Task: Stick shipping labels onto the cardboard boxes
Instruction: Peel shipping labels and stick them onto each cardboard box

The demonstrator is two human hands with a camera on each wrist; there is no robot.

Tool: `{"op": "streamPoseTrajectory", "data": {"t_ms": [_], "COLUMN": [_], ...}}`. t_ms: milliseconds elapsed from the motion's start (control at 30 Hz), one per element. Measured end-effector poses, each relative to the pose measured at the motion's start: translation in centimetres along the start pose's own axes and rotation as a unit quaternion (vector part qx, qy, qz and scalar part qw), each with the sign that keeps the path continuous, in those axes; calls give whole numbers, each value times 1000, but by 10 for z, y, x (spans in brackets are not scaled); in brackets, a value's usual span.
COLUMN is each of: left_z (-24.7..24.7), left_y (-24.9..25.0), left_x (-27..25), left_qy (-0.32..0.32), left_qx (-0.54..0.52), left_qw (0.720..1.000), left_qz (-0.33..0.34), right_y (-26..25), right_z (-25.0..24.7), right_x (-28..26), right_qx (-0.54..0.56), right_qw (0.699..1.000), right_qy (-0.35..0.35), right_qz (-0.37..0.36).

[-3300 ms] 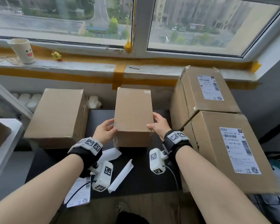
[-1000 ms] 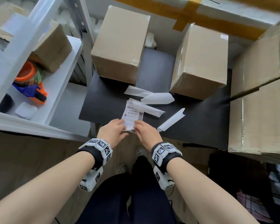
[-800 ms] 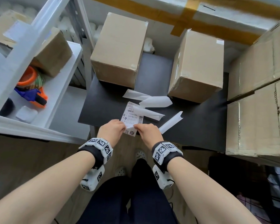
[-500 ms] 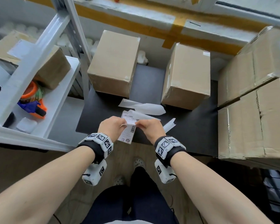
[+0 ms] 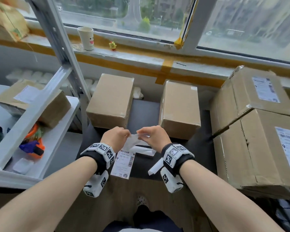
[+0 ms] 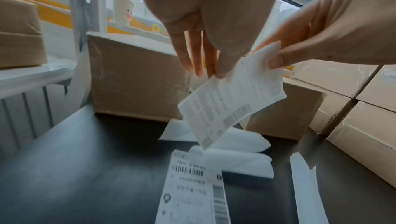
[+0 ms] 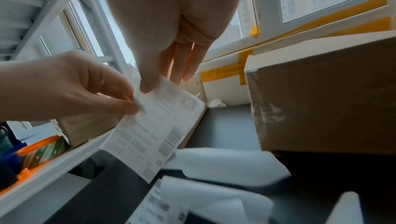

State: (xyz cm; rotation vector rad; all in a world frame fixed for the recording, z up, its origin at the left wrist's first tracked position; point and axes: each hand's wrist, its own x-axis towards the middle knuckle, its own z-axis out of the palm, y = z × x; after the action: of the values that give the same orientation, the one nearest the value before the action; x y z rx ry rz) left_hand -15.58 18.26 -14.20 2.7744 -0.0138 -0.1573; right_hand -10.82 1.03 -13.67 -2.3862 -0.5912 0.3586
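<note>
I hold a white printed shipping label point(image 5: 132, 141) in the air over the black table point(image 5: 197, 148). My left hand point(image 5: 115, 137) pinches its top left corner and my right hand point(image 5: 153, 136) pinches its top right corner. The wrist views show the label point(image 6: 231, 99) hanging slanted from my left hand point(image 6: 214, 73) and right hand point(image 7: 150, 87). Two plain cardboard boxes stand behind it, one on the left point(image 5: 111, 99) and one on the right point(image 5: 179, 104). A second printed label point(image 5: 123, 163) lies at the table's front edge.
Two larger boxes with labels on them point(image 5: 258, 131) are stacked at the right. A white shelf rack point(image 5: 32, 128) at the left holds a box and an orange tape dispenser point(image 5: 32, 146). White backing strips point(image 5: 144, 150) lie on the table. A paper cup point(image 5: 86, 38) stands on the sill.
Both hands have left the middle box, taken a label at the table's front edge and lifted it toward the boxes. My head view has tilted up to the window.
</note>
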Motion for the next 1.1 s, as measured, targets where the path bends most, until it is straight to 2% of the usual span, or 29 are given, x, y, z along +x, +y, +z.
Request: {"op": "streamPoseTrajectory", "data": {"t_ms": [133, 233, 333, 433, 533, 633, 800, 933, 1000, 1100], "left_z": [-14, -22, -26, -25, -24, -21, -20, -21, -22, -24], "left_y": [2, -3, -10, -13, -11, -6, 4, 6, 5, 4], "left_x": [13, 17, 17, 17, 20, 26, 33, 36, 36, 34], "left_qy": [12, -1, -9, 23, 46, 48, 49, 54, 77, 145], "left_qx": [-7, 1, -23, -81, -136, -164, -179, -172, -160, -168], "left_qw": [1000, 999, 996, 991, 985, 982, 981, 983, 982, 970], "left_qz": [-7, -44, -89, -101, -99, -82, -45, -40, -57, -100], "right_y": [-9, -4, 6, 16, 20, 16, -1, -7, -6, -1], "right_z": [-12, -22, -28, -30, -29, -26, -21, -21, -21, -22], "right_x": [17, 24, 28, 27, 26, 27, 32, 36, 38, 39], "right_qx": [24, 99, 120, 71, 12, 3, 27, 27, 24, 24], "right_qw": [999, 992, 988, 994, 999, 999, 1000, 999, 999, 998], "right_qy": [24, 69, 99, 85, 39, 15, 8, 8, 25, 60], "right_qz": [-40, -35, -26, 0, 31, 29, 1, -22, -15, 2]}}
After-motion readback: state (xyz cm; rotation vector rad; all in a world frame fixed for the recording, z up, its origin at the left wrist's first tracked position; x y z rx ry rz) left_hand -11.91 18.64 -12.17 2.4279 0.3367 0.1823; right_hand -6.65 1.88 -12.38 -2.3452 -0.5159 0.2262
